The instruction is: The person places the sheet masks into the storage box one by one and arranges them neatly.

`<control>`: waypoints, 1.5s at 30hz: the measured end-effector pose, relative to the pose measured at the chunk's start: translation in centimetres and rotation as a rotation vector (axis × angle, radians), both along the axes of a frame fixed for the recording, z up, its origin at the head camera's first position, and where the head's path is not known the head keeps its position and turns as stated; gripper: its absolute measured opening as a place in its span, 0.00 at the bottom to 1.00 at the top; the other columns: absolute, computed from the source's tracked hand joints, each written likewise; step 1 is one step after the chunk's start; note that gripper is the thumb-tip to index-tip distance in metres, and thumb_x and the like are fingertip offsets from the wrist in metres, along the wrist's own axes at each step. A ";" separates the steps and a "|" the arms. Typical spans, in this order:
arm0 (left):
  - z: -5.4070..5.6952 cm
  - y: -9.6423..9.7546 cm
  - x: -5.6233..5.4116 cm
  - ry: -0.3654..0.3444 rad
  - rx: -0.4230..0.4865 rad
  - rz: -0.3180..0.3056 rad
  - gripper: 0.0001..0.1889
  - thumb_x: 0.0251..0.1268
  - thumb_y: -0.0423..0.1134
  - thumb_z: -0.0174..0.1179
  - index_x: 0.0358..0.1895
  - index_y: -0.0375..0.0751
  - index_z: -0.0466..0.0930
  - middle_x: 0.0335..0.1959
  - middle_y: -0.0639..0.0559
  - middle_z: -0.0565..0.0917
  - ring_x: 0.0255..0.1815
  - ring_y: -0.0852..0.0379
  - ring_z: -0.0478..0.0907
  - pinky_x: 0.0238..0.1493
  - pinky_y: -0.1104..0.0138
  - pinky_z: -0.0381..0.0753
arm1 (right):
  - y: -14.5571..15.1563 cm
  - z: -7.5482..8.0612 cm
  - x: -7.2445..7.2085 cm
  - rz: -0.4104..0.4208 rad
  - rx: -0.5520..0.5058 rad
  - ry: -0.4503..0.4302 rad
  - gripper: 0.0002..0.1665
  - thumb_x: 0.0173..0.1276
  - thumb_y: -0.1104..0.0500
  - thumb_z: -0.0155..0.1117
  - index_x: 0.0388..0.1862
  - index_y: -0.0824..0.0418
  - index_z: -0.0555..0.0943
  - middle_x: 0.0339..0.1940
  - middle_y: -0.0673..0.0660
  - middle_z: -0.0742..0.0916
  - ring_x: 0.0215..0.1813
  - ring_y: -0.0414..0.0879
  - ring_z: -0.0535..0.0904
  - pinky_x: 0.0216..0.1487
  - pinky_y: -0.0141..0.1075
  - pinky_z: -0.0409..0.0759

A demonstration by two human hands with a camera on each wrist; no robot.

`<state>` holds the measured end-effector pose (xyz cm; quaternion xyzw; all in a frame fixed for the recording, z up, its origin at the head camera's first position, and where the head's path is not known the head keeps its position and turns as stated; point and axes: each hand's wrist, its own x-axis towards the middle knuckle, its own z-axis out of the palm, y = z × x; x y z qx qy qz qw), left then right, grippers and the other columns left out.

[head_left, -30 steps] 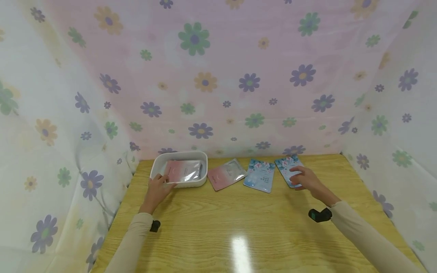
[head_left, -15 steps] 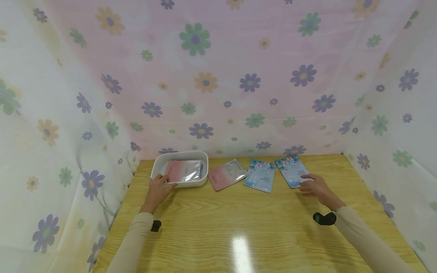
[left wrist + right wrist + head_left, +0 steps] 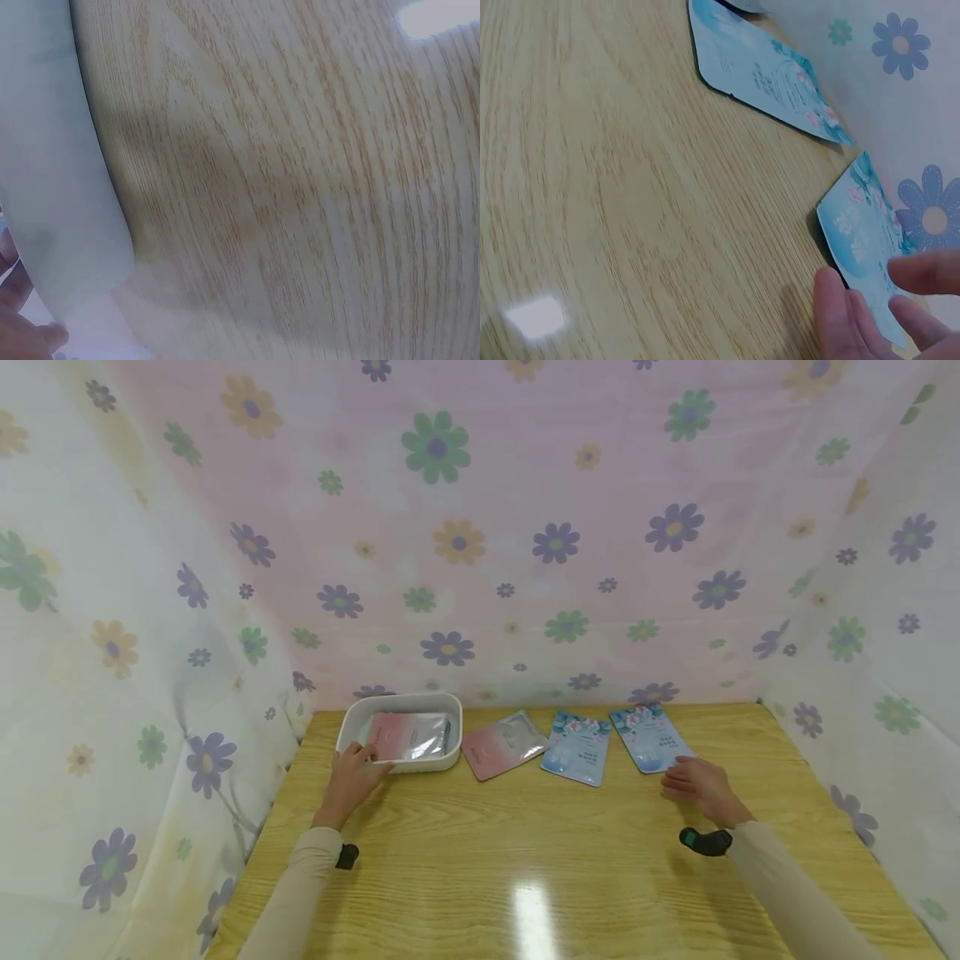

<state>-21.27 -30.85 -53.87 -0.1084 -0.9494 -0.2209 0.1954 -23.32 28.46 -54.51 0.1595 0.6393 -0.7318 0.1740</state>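
In the head view, my left hand [image 3: 352,783] grips the front left rim of a white plastic basket [image 3: 452,760], fingers inside, thumb along the outside. A stack topped by a pink and silver sheet mask sachet [image 3: 405,735] lies in it. My right hand [image 3: 703,789] is at the lower right corner of the rightmost blue floral sachet [image 3: 648,739], which lies flat. Its fingers and thumb are apart around that corner in the right wrist view, holding nothing. In the left wrist view, the basket's wall [image 3: 60,150] hides most of my left hand.
Between the basket and the right sachet lie another pink sachet [image 3: 502,747] and another blue floral sachet [image 3: 576,747], their edges close together. The wooden table [image 3: 465,860] ends at a flower-print cloth [image 3: 480,568] behind, with cloth at both sides.
My right hand has drawn back from over the right blue sachet to its lower right corner, uncovering its print. The left hand stays on the basket's rim. The sachets lie as before.
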 end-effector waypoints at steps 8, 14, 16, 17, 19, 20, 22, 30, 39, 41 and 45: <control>0.2 0.2 0.1 0.020 0.000 -0.004 0.18 0.52 0.43 0.71 0.27 0.41 0.69 0.27 0.48 0.70 0.31 0.47 0.72 0.51 0.29 0.57 | -1.1 1.4 0.1 -0.215 -0.097 -0.069 0.41 0.68 0.71 0.49 0.75 0.67 0.42 0.30 0.52 0.82 0.35 0.42 0.82 0.48 0.38 0.78; -0.1 0.2 0.0 0.083 -0.017 -0.005 0.18 0.49 0.43 0.73 0.26 0.39 0.70 0.26 0.49 0.69 0.29 0.47 0.71 0.46 0.32 0.64 | -1.7 1.5 -0.9 -0.372 -0.226 -0.192 0.41 0.69 0.71 0.49 0.76 0.56 0.46 0.31 0.50 0.82 0.38 0.42 0.81 0.50 0.36 0.77; -0.3 0.1 -0.1 0.108 -0.024 -0.005 0.19 0.48 0.43 0.73 0.26 0.39 0.71 0.25 0.51 0.68 0.28 0.47 0.70 0.44 0.33 0.65 | -1.9 1.4 -1.1 -0.409 -0.293 -0.216 0.40 0.70 0.70 0.47 0.76 0.53 0.46 0.39 0.50 0.81 0.41 0.41 0.80 0.52 0.34 0.75; -0.4 0.1 -0.2 0.118 -0.025 -0.006 0.19 0.47 0.43 0.74 0.26 0.39 0.71 0.25 0.51 0.68 0.27 0.47 0.70 0.42 0.33 0.65 | -2.1 1.4 -1.3 -0.414 -0.329 -0.216 0.40 0.71 0.70 0.45 0.76 0.52 0.45 0.45 0.51 0.79 0.42 0.40 0.80 0.54 0.33 0.74; -0.6 0.1 -0.2 0.123 -0.032 -0.002 0.19 0.47 0.43 0.74 0.26 0.39 0.70 0.25 0.51 0.68 0.27 0.48 0.70 0.42 0.33 0.65 | -2.3 1.2 -1.4 -0.397 -0.397 -0.199 0.40 0.72 0.70 0.42 0.76 0.51 0.41 0.52 0.51 0.73 0.43 0.39 0.79 0.56 0.31 0.71; -0.7 0.1 -0.2 0.121 -0.030 -0.003 0.19 0.47 0.43 0.74 0.26 0.39 0.70 0.25 0.50 0.68 0.28 0.47 0.70 0.42 0.33 0.65 | -2.5 1.1 -1.5 -0.390 -0.428 -0.182 0.40 0.73 0.70 0.41 0.76 0.51 0.38 0.53 0.51 0.71 0.42 0.38 0.78 0.57 0.30 0.70; -0.7 0.1 -0.2 0.108 -0.029 -0.005 0.19 0.48 0.44 0.73 0.27 0.40 0.70 0.26 0.49 0.69 0.28 0.47 0.70 0.43 0.33 0.65 | -3.0 0.7 -1.7 -0.426 -0.433 -0.155 0.40 0.71 0.71 0.45 0.76 0.56 0.42 0.51 0.51 0.73 0.39 0.39 0.80 0.55 0.29 0.72; -0.7 0.3 -0.1 0.067 -0.019 -0.011 0.18 0.50 0.44 0.72 0.28 0.40 0.70 0.26 0.49 0.69 0.29 0.48 0.70 0.47 0.30 0.62 | -5.6 -1.5 -1.8 -0.537 0.358 0.091 0.38 0.66 0.61 0.56 0.71 0.72 0.56 0.65 0.69 0.67 0.65 0.53 0.67 0.61 0.43 0.68; -0.6 0.3 -0.2 0.071 -0.017 -0.005 0.18 0.49 0.43 0.72 0.27 0.40 0.71 0.26 0.49 0.70 0.29 0.47 0.72 0.48 0.30 0.61 | -5.4 -2.6 -2.6 -0.659 0.577 0.213 0.29 0.61 0.70 0.47 0.64 0.71 0.69 0.48 0.67 0.76 0.40 0.51 0.69 0.39 0.36 0.68; -0.7 0.2 -0.2 0.063 -0.014 0.002 0.18 0.50 0.43 0.72 0.28 0.40 0.71 0.27 0.49 0.70 0.30 0.47 0.71 0.48 0.30 0.61 | -5.3 -2.6 -2.6 -0.683 0.607 0.244 0.28 0.59 0.73 0.47 0.61 0.70 0.73 0.38 0.62 0.77 0.31 0.46 0.66 0.30 0.32 0.64; -0.6 -0.1 0.0 0.055 0.002 -0.002 0.18 0.50 0.44 0.72 0.28 0.39 0.71 0.27 0.48 0.70 0.29 0.48 0.71 0.49 0.30 0.60 | -5.1 -2.0 -2.3 -0.710 0.573 0.291 0.30 0.55 0.76 0.45 0.58 0.69 0.76 0.27 0.54 0.76 0.19 0.39 0.62 0.20 0.30 0.59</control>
